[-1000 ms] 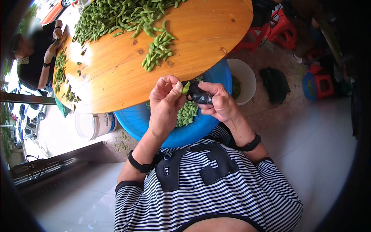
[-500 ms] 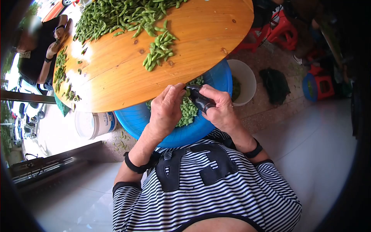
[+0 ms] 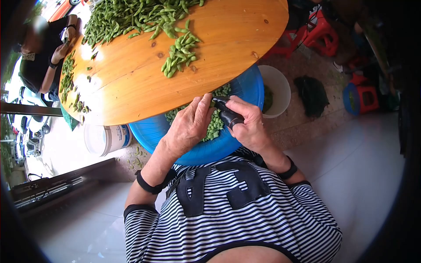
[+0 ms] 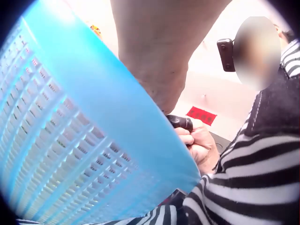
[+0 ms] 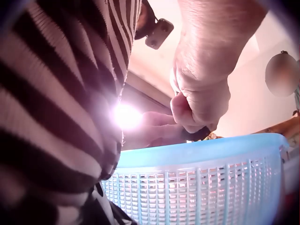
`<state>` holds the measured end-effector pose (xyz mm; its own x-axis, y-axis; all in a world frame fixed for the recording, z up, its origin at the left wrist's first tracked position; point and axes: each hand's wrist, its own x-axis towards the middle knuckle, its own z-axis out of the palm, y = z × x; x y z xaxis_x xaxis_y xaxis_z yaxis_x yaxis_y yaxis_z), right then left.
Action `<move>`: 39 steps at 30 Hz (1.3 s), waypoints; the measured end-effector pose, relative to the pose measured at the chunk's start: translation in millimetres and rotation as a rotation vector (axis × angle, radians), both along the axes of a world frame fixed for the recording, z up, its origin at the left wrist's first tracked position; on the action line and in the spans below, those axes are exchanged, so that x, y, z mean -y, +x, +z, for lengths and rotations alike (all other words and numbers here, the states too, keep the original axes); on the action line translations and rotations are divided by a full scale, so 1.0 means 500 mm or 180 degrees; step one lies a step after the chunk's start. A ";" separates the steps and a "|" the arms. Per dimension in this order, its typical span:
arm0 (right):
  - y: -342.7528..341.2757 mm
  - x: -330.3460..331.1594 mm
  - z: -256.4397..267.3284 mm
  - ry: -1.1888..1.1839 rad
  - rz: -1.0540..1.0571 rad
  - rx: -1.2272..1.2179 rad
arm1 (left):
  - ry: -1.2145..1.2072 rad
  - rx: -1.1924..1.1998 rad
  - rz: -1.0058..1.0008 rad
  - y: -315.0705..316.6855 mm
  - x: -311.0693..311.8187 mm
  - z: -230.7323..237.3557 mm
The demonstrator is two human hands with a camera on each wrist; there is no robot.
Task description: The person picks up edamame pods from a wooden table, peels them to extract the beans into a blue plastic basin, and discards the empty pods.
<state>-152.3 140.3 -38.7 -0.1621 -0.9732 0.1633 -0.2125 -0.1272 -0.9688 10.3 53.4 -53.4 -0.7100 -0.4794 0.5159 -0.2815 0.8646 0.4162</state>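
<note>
My left hand and right hand meet over the near part of a blue basket, just off the table's edge. Black covering wraps fingers of the right hand. The left fingers, bent together, pinch at the tip of the right hand's covered fingers. Only a sliver of a green pod shows between them; the rest is hidden. Shelled green beans lie in the basket under the hands. In the left wrist view the basket wall is beside the right hand; the right wrist view shows the basket rim below the hands.
On the wooden table lie a large heap of pods, a small pile and scattered pods at the left. White buckets stand beside the basket. Red stools stand at the right; another person sits at the left.
Both hands have moved slightly down and closer together since a second ago. The green pod that showed brightly between them is now mostly hidden. The left hand has turned so its back faces up.
</note>
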 end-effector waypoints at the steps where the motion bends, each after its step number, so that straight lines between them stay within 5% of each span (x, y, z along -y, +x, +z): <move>1: -0.001 0.000 -0.001 -0.0052 -0.0037 -0.0077 | 0.0080 -0.0177 -0.0041 -0.002 0.001 -0.004; 3: 0.000 0.001 -0.002 -0.0106 -0.0060 -0.0149 | 0.0159 -0.0350 -0.0068 0.001 0.002 -0.008; 5: 0.000 0.000 -0.002 -0.0068 -0.0076 -0.0205 | 0.1430 -0.0569 -0.0284 0.008 0.005 -0.009; 6: 0.000 0.000 -0.001 -0.0070 -0.0076 -0.0205 | 0.1428 -0.0569 -0.0284 0.009 0.005 -0.002; 8: 0.001 -0.001 0.007 0.0047 -0.0003 -0.0498 | 0.3079 -0.0308 -0.0065 0.013 0.002 0.020; 9: 0.007 -0.001 0.010 0.0044 -0.0001 -0.0496 | 0.3077 -0.0306 -0.0062 0.010 -0.004 0.016; 14: 0.027 -0.002 0.000 -0.0276 -0.0341 -0.0989 | 0.2361 -0.0532 0.0385 -0.015 -0.024 0.002; 18: -0.014 -0.004 -0.005 -0.0238 -0.0284 -0.0868 | 0.2319 -0.0707 -0.0092 -0.020 -0.020 -0.008; 19: -0.038 -0.007 -0.002 -0.0282 -0.0411 -0.0952 | 0.2451 -0.0124 -0.0051 -0.016 -0.020 0.027; 22: -0.128 -0.036 0.033 0.0030 -0.1240 -0.1900 | 0.1957 0.0416 -0.0411 0.001 0.016 0.055; 23: -0.168 -0.047 0.016 0.0222 -0.1438 -0.2388 | 0.2499 0.0074 -0.0109 -0.002 0.025 0.062; 26: -0.257 -0.090 -0.021 0.0605 -0.1453 -0.2953 | 0.0752 -0.0056 0.0605 -0.021 0.092 0.092; 30: -0.250 -0.089 0.019 0.1566 -0.1741 -0.2610 | -0.0262 0.0298 0.0773 -0.050 0.164 0.060; 33: -0.249 -0.089 0.002 0.1057 -0.1882 -0.2632 | -0.0426 0.0735 0.1021 -0.062 0.187 0.043; 38: -0.178 -0.042 0.022 0.0656 -0.1354 -0.1525 | -0.0348 0.0380 0.1166 -0.068 0.187 0.043; 39: -0.170 -0.029 0.005 0.0047 -0.1144 -0.1375 | -0.0355 0.0383 0.1160 -0.070 0.180 0.049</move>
<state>-237.3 154.8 -36.0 -0.4054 -0.8717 0.2752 -0.6179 0.0394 -0.7853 -24.8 -36.4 -28.8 -0.5623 -0.6567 0.5025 -0.6190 0.7372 0.2708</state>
